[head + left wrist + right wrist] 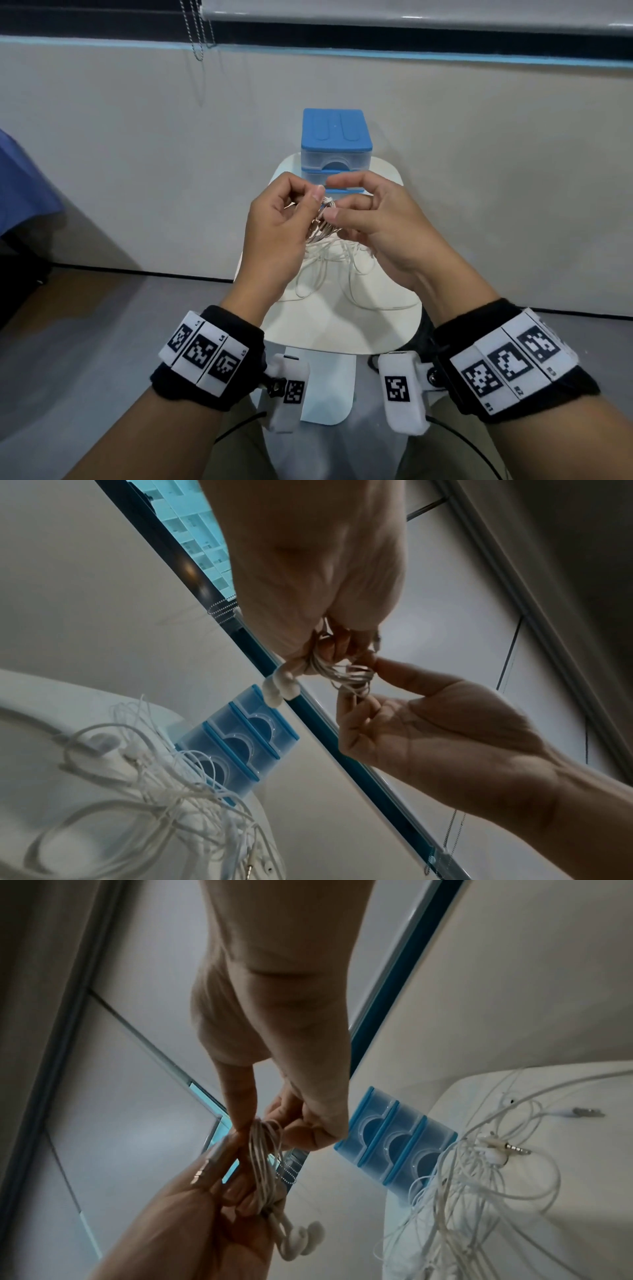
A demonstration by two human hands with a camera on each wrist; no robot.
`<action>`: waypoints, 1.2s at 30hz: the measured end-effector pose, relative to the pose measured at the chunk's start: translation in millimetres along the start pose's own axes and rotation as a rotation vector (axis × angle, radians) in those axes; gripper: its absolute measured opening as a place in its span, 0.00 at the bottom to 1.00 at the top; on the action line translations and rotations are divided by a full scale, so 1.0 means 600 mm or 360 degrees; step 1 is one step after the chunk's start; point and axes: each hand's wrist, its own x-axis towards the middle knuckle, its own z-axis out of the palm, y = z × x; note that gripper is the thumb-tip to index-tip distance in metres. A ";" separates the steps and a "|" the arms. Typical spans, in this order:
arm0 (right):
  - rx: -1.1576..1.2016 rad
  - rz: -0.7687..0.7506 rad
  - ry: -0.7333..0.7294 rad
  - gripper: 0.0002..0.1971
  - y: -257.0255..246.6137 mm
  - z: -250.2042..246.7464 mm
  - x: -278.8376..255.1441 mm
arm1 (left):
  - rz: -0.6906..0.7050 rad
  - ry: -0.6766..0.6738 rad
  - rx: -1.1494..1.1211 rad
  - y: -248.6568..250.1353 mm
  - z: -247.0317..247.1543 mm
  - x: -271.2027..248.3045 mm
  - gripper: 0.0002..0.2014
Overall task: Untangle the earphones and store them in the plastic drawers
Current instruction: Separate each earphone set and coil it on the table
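A coiled white earphone bundle [325,219] hangs between both hands above the small white table [342,329]. My left hand [310,198] grips the coil [329,666], and its two earbuds [279,688] dangle below the fingers. My right hand [337,202] pinches the cable loops [263,1156] from the other side. The metal jack plug [212,1158] lies across the left hand's fingers. A tangle of more white earphones [329,270] lies on the table under the hands. The blue plastic drawers [335,144] stand at the table's far end, all three shut.
A beige wall rises right behind the drawers. A blind's bead cord [198,31] hangs at the upper left. Blue fabric [20,181] sits at the far left. Grey floor surrounds the table.
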 end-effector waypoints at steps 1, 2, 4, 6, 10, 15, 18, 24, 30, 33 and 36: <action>0.0050 0.0047 -0.0007 0.20 -0.003 0.000 0.000 | -0.0001 -0.0025 0.0009 0.002 0.000 0.001 0.08; 0.0116 0.0103 -0.0031 0.20 -0.007 -0.001 0.001 | 0.0001 -0.0055 0.0011 0.006 0.000 0.002 0.07; 0.0262 0.0206 -0.0099 0.20 -0.014 -0.006 0.001 | 0.0011 -0.0134 -0.0006 0.012 -0.004 0.005 0.06; 0.0328 0.0248 -0.0163 0.20 -0.018 -0.009 -0.001 | -0.0007 -0.0258 -0.0036 0.017 -0.009 0.005 0.08; 0.0000 0.0126 -0.0184 0.25 -0.025 -0.010 -0.003 | -0.0020 -0.0367 0.0076 0.026 -0.017 0.006 0.06; -0.0864 -0.0202 -0.0021 0.13 -0.039 -0.017 -0.007 | -0.0062 -0.0286 0.0317 0.033 -0.022 0.013 0.04; -0.1442 -0.0352 0.0025 0.10 -0.046 -0.014 -0.009 | -0.0050 -0.0252 0.0472 0.034 -0.021 0.020 0.04; -0.1856 -0.0669 0.0154 0.06 -0.054 -0.033 -0.014 | -0.0210 -0.0506 0.0577 0.061 -0.017 0.023 0.10; -0.1396 -0.0643 0.0244 0.07 -0.048 -0.038 -0.007 | -0.0273 -0.0479 0.0266 0.053 -0.004 0.015 0.10; -0.1073 -0.0441 0.0250 0.08 -0.038 -0.029 -0.007 | -0.0239 -0.0323 0.0154 0.041 0.010 0.005 0.09; -0.0540 -0.0273 0.0176 0.09 -0.029 -0.026 -0.007 | -0.0165 -0.0182 0.0179 0.035 0.020 -0.002 0.10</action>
